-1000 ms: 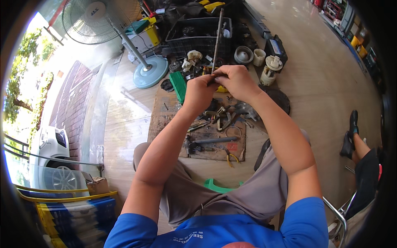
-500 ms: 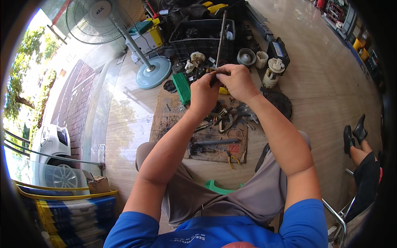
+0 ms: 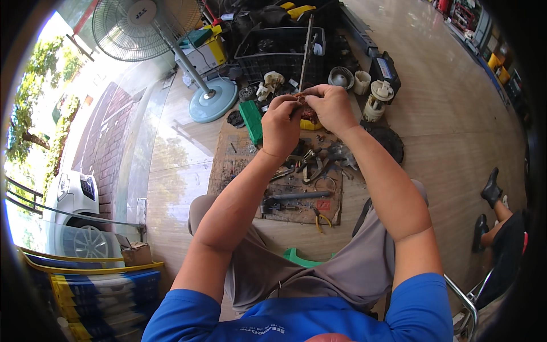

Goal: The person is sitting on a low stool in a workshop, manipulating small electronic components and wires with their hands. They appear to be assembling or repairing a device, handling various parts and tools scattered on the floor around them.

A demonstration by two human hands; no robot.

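My left hand (image 3: 281, 128) and my right hand (image 3: 333, 111) meet in front of me, above the far part of a stained cardboard sheet (image 3: 228, 181). The fingers of both are closed around a small reddish-brown part (image 3: 309, 113), partly hidden by them; its exact kind cannot be made out. Just beyond the left hand lies a long green box (image 3: 250, 121). Below the hands, a yellow object (image 3: 310, 125) shows. Nearer to me on the cardboard are a tool with a grey handle (image 3: 302, 195), yellow-handled pliers (image 3: 322, 219) and several metal tools.
A standing fan (image 3: 212, 105) and a black crate (image 3: 242, 54) stand at the back. To the right are a blower wheel (image 3: 341, 77), a cream pump unit (image 3: 377, 100) and a black case (image 3: 386, 69). Another person's legs (image 3: 496, 208) show at the far right.
My fingers have shifted and turned the part, so more of its reddish-brown surface shows between the hands. The right hand is slightly higher. The other person's feet have moved apart.
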